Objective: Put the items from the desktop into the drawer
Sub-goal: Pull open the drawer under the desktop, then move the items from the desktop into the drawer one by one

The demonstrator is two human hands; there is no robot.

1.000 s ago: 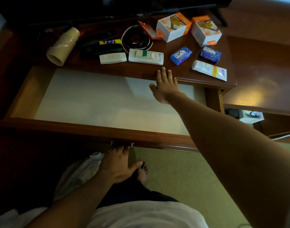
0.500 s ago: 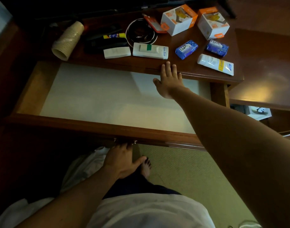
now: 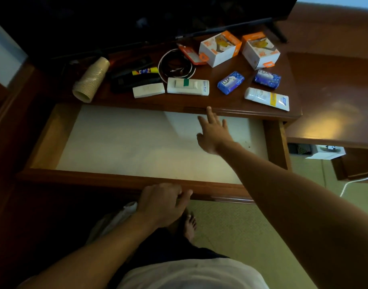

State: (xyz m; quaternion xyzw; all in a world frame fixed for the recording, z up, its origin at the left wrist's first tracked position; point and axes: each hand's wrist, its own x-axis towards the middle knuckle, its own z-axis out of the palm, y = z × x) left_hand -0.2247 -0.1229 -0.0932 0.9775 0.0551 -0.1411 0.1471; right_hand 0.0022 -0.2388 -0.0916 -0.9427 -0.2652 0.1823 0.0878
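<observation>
The drawer (image 3: 54, 134) is pulled out with a bare white bottom. My left hand (image 3: 161, 202) grips its front edge at the middle. My right hand (image 3: 213, 133) hovers over the drawer's right part, fingers spread, fingertips at the desktop's front edge (image 3: 241, 112), holding nothing. On the desktop lie a white remote (image 3: 188, 86), a smaller white remote (image 3: 148, 90), two blue soap bars (image 3: 230, 82) (image 3: 267, 78), a white tube (image 3: 266, 99), two orange-white boxes (image 3: 220, 48) (image 3: 260, 50), a coiled cable (image 3: 175, 66), a paper cup stack (image 3: 91, 80) and dark items (image 3: 135, 79).
A TV screen (image 3: 137, 21) stands at the back of the desk. A lower wooden surface (image 3: 335, 97) adjoins on the right, with a white box (image 3: 326, 152) beneath it. My bare foot (image 3: 189, 225) stands on the green carpet below the drawer.
My left hand has risen from under the drawer front onto its front edge. My right hand has spread its fingers and stayed near the desktop edge.
</observation>
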